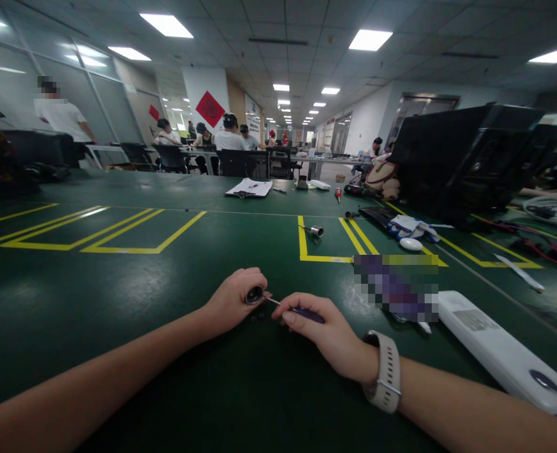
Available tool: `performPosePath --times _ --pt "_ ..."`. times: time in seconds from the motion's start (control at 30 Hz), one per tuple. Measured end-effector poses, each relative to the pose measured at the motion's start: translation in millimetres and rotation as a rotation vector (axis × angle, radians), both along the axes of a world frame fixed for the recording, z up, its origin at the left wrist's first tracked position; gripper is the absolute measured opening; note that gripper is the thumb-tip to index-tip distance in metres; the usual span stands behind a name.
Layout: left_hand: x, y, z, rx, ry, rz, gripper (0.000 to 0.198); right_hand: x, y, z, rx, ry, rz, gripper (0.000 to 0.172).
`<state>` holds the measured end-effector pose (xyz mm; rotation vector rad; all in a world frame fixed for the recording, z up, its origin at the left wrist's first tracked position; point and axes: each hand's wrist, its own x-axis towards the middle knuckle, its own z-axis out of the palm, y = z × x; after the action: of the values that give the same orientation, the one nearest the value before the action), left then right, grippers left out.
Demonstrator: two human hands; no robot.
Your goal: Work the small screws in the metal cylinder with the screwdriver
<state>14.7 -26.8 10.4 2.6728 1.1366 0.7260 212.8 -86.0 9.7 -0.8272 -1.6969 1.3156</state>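
Observation:
My left hand (pixel 237 301) is closed around a small round metal part (pixel 254 294), its dark hollow end turned up toward me. In my right hand (pixel 323 330) is a screwdriver (pixel 308 314) with a dark purple handle, gripped between thumb and fingers. Its thin shaft points left and reaches the side of the metal part; whether the tip sits in a screw is too small to tell. Just below, a couple of tiny dark pieces (pixel 258 316) lie on the green table (pixel 165 377). A pale watch strap circles my right wrist.
A similar metal cylinder (pixel 316 232) lies inside yellow tape lines ahead. To the right are a long white device (pixel 505 352), a blurred purple item (pixel 394 289), gloves (pixel 411 226) and a large black case (pixel 462 157). A clipboard (pixel 249 187) rests farther back. People sit beyond the table.

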Motion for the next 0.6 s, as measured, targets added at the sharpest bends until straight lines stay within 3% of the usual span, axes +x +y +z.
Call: performPosePath --times 0.13,0.27,0.6 --pt "-1.7 -0.8 -0.9 -0.025 -0.022 -0.043 0.015 -0.4 4.2 -1.4 -0.205 0.209 0.035 0.013" --pt "-1.8 -1.2 -0.3 -0.073 -0.043 -0.101 0.015 -1.1 5.3 2.2 -0.312 0.289 0.060 0.012" --pt "-0.6 2.2 -3.1 -0.002 0.038 -0.026 0.015 -0.8 -1.2 -1.0 -0.075 0.073 -0.043 0.013"
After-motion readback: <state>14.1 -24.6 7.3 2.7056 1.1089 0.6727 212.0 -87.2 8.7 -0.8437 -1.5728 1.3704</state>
